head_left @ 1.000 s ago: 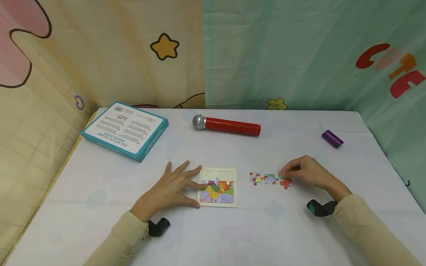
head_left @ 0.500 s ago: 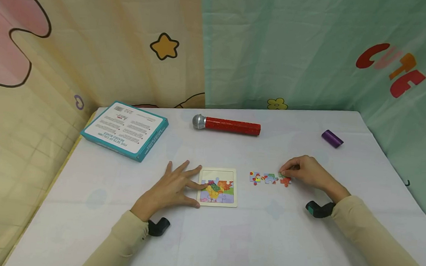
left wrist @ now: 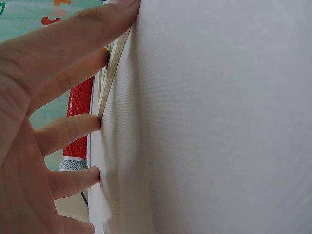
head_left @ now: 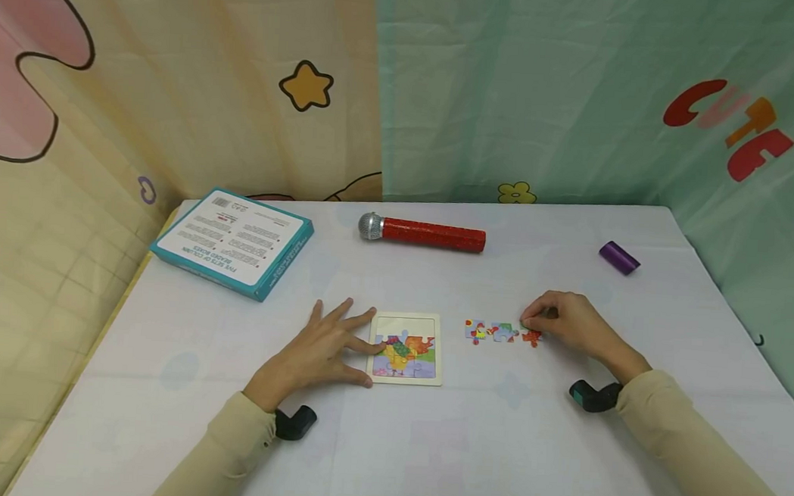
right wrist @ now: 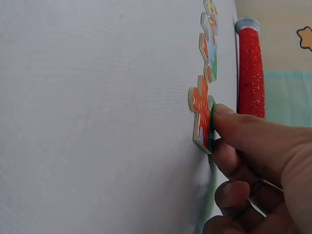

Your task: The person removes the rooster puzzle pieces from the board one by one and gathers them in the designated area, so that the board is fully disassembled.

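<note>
My left hand (head_left: 325,354) rests on the table with its fingers spread. Its thumb and fingertips touch the left side of a square wooden puzzle tray (head_left: 405,382). Puzzle pieces (head_left: 400,357) with a colourful bird picture fill the tray's lower part; its upper part shows bare board. To the right, my right hand (head_left: 570,323) pinches a red and green puzzle piece (right wrist: 203,114) between thumb and index finger, low at the tabletop. Left of that piece lie two loose puzzle pieces, one bluish (head_left: 503,332) and one with red and yellow (head_left: 476,331).
A red toy microphone (head_left: 432,235) lies behind the tray. At the back left is a flat teal box (head_left: 233,242) with a white label. A purple cylinder (head_left: 619,258) lies at the back right. Patterned curtains (head_left: 516,88) stand behind the table.
My right hand and the red and green piece have shifted very slightly, the wrist a little to the left. My left hand and the tray have stayed in place.
</note>
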Demonstrator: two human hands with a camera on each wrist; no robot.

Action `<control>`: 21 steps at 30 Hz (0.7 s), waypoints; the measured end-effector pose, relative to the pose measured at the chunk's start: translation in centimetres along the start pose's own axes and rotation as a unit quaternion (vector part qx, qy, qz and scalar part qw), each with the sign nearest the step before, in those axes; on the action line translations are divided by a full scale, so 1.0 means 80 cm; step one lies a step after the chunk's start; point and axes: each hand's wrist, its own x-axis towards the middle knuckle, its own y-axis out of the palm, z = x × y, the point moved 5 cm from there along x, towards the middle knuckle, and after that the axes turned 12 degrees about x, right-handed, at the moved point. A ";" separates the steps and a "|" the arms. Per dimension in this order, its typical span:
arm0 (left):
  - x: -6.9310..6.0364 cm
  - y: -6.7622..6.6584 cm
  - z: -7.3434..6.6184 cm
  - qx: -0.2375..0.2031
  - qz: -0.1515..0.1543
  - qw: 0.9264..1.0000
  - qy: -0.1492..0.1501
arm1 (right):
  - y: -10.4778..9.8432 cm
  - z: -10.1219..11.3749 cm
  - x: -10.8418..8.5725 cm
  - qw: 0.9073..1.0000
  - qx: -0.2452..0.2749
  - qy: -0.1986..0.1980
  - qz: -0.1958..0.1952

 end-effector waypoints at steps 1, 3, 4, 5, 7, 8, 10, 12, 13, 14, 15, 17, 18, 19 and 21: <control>0.000 0.000 0.000 0.000 0.000 1.000 0.000 | 0.000 -0.001 0.000 1.000 -0.001 0.001 -0.001; 0.000 0.000 0.000 0.000 -0.002 1.000 0.001 | 0.000 -0.002 0.000 1.000 -0.001 0.003 -0.001; 0.000 0.000 0.000 -0.002 -0.002 1.000 0.001 | 0.000 -0.002 0.000 1.000 0.000 0.004 -0.001; 0.000 0.000 0.000 -0.002 -0.002 1.000 0.001 | 0.001 -0.002 -0.001 1.000 0.000 0.005 0.000; 0.000 -0.001 0.000 -0.005 -0.001 1.000 0.000 | 0.001 -0.001 -0.001 1.000 -0.001 0.004 0.001; 0.000 -0.001 0.000 -0.005 -0.001 1.000 0.000 | 0.001 -0.001 -0.001 1.000 -0.002 0.005 0.002; 0.000 -0.001 0.000 -0.005 -0.001 1.000 0.000 | 0.000 -0.001 -0.001 1.000 -0.002 0.007 0.002; 0.000 -0.001 0.000 -0.005 -0.001 1.000 0.000 | 0.000 0.000 -0.001 1.000 -0.002 0.007 0.004; 0.000 0.000 0.000 -0.004 -0.001 1.000 0.001 | 0.000 0.000 -0.001 1.000 -0.002 0.007 0.003; 0.000 0.000 0.000 -0.004 -0.001 1.000 0.001 | 0.000 0.000 -0.001 1.000 -0.002 0.008 0.003; 0.000 0.000 0.000 -0.005 -0.001 1.000 0.001 | 0.000 0.001 -0.001 1.000 -0.001 0.008 0.003; 0.000 -0.001 0.000 -0.004 -0.002 1.000 0.001 | 0.000 0.001 -0.001 1.000 -0.001 0.010 0.003; 0.000 -0.001 0.000 -0.005 -0.002 1.000 0.001 | 0.000 0.001 -0.001 1.000 -0.002 0.011 0.002; 0.000 -0.001 0.000 -0.005 -0.002 1.000 0.001 | 0.000 0.001 -0.001 1.000 -0.001 0.013 0.002; 0.000 0.000 0.000 -0.005 -0.002 1.000 0.000 | 0.000 0.002 -0.001 1.000 -0.002 0.016 0.003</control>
